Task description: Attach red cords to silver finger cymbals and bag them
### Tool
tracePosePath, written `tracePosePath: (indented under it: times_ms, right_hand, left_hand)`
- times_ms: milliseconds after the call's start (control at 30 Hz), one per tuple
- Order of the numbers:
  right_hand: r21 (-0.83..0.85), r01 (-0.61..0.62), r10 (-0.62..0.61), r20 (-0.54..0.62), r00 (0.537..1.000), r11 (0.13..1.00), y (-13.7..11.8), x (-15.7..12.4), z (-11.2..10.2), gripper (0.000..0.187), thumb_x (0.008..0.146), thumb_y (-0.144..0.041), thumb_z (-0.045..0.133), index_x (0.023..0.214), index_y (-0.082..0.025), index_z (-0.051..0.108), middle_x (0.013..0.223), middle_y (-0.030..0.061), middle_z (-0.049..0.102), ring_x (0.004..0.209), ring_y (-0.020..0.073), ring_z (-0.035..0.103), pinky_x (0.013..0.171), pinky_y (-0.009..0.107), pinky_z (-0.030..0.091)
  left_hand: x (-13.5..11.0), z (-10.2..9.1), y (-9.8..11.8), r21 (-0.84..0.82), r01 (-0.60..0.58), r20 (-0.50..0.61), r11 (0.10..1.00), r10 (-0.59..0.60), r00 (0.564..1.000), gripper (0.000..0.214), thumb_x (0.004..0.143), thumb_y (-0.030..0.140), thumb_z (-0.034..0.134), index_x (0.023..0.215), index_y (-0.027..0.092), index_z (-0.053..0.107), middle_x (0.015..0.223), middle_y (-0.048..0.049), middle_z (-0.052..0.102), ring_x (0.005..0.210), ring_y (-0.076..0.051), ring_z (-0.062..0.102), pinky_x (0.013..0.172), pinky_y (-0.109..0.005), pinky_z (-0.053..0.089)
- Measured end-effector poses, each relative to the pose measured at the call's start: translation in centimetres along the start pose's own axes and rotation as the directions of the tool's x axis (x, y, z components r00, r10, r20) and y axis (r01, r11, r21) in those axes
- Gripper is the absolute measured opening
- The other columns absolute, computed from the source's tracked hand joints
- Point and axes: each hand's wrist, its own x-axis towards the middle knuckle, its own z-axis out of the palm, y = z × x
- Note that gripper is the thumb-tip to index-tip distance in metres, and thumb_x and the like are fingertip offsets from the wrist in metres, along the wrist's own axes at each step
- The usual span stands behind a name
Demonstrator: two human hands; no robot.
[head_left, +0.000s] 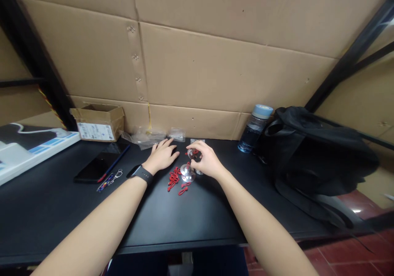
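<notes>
My right hand [207,161] has its thumb and fingers curled around a small shiny metal cymbal [191,153], with a bit of red cord near it. Just below, a second domed metal cymbal [187,173] lies on the black table by my right thumb. A pile of knotted red cords [174,178] is left of it, and a loose red cord loop [183,191] lies in front. Something shiny under my right palm is mostly hidden. My left hand [161,155] rests flat on the table, fingers spread, holding nothing, its fingertips close to clear plastic bags [146,138].
Along the back stand an open cardboard box [98,124] and a blue-lidded water bottle [255,128]. A black bag [320,152] fills the right side. On the left are a phone [98,165], a pen, a keyring [110,180] and a white power strip [40,155].
</notes>
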Motion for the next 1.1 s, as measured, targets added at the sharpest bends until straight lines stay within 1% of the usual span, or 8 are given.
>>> tracePosePath:
  times_ms: [133, 233, 333, 500, 700, 900, 1000, 1100]
  right_hand:
    - [0.005, 0.004, -0.004, 0.02, 1.0, 1.0, -0.03, -0.04, 0.09, 0.051, 0.068, -0.007, 0.068, 0.116, -0.024, 0.069, 0.118, 0.0069, 0.065, 0.11, 0.0243, 0.062, 0.087, 0.035, 0.054]
    - [0.006, -0.001, 0.001, 0.029, 1.0, 1.0, -0.08, -0.04, 0.11, 0.05, 0.069, -0.008, 0.068, 0.117, -0.024, 0.069, 0.118, 0.0069, 0.065, 0.108, 0.0237, 0.063, 0.087, 0.035, 0.054]
    - [0.006, -0.005, 0.004, 0.039, 0.999, 1.0, -0.09, -0.05, 0.07, 0.05, 0.069, -0.009, 0.069, 0.116, -0.024, 0.069, 0.118, 0.0068, 0.066, 0.106, 0.0234, 0.063, 0.087, 0.035, 0.054]
    - [0.01, -0.012, 0.011, 0.05, 0.999, 1.0, -0.08, -0.06, 0.07, 0.05, 0.069, -0.009, 0.071, 0.117, -0.024, 0.069, 0.119, 0.0068, 0.066, 0.106, 0.0234, 0.063, 0.086, 0.035, 0.054]
    - [0.015, -0.012, 0.011, 0.052, 0.999, 1.0, -0.07, -0.04, 0.13, 0.051, 0.069, -0.008, 0.07, 0.118, -0.024, 0.069, 0.119, 0.0066, 0.065, 0.107, 0.023, 0.063, 0.087, 0.035, 0.054]
    - [0.028, -0.021, 0.019, 0.07, 0.997, 0.999, -0.15, -0.06, 0.12, 0.05, 0.07, -0.009, 0.071, 0.117, -0.024, 0.069, 0.118, 0.0063, 0.065, 0.103, 0.022, 0.064, 0.088, 0.035, 0.053]
    - [0.029, -0.019, 0.017, 0.072, 0.997, 0.999, -0.22, -0.08, 0.14, 0.049, 0.07, -0.009, 0.07, 0.117, -0.024, 0.069, 0.119, 0.0066, 0.065, 0.104, 0.0224, 0.064, 0.088, 0.036, 0.053]
    - [0.032, -0.017, 0.015, 0.073, 0.997, 0.999, -0.25, -0.1, 0.16, 0.049, 0.071, -0.01, 0.07, 0.118, -0.025, 0.069, 0.119, 0.0066, 0.065, 0.104, 0.0225, 0.064, 0.088, 0.036, 0.053]
  left_hand:
    - [-0.03, -0.24, 0.36, 0.042, 0.013, -0.058, 0.999, -0.011, 0.998, 0.05, 0.101, 0.05, 0.044, 0.136, 0.022, 0.065, 0.169, -0.0108, 0.027, 0.155, -0.038, 0.023, 0.117, -0.062, 0.029]
    - [0.03, -0.58, 0.7, 0.078, 0.044, -0.154, 0.996, -0.032, 0.988, 0.045, 0.099, 0.045, 0.049, 0.132, 0.02, 0.067, 0.17, -0.0124, 0.024, 0.154, -0.039, 0.023, 0.117, -0.062, 0.028]
    - [0.09, -0.68, 0.78, 0.103, 0.039, -0.211, 0.994, -0.016, 0.977, 0.042, 0.098, 0.038, 0.049, 0.131, 0.021, 0.068, 0.17, -0.0079, 0.024, 0.154, -0.038, 0.024, 0.117, -0.06, 0.029]
    - [0.12, -0.27, 0.45, 0.085, 0.032, -0.122, 0.996, -0.021, 0.992, 0.048, 0.099, 0.035, 0.045, 0.144, 0.022, 0.057, 0.166, -0.0066, 0.035, 0.152, -0.037, 0.027, 0.116, -0.062, 0.03]
    - [0.19, -0.26, 0.36, 0.073, 0.047, -0.123, 0.996, -0.038, 0.992, 0.047, 0.099, 0.039, 0.044, 0.14, 0.022, 0.061, 0.168, -0.0079, 0.031, 0.152, -0.039, 0.026, 0.116, -0.062, 0.028]
    - [0.28, -0.07, 0.04, 0.006, 0.029, -0.056, 1.0, -0.028, 0.998, 0.043, 0.1, 0.039, 0.043, 0.132, 0.022, 0.065, 0.147, -0.0101, 0.06, 0.147, -0.037, 0.034, 0.113, -0.062, 0.03]
    - [0.23, -0.03, -0.07, -0.011, 0.025, -0.06, 1.0, -0.025, 0.998, 0.043, 0.1, 0.041, 0.042, 0.132, 0.023, 0.066, 0.151, -0.0104, 0.056, 0.147, -0.038, 0.034, 0.112, -0.063, 0.031]
    - [0.13, 0.07, -0.12, -0.003, 0.028, -0.057, 1.0, -0.028, 0.998, 0.048, 0.101, 0.043, 0.04, 0.137, 0.023, 0.063, 0.161, -0.0103, 0.043, 0.148, -0.04, 0.031, 0.112, -0.065, 0.03]
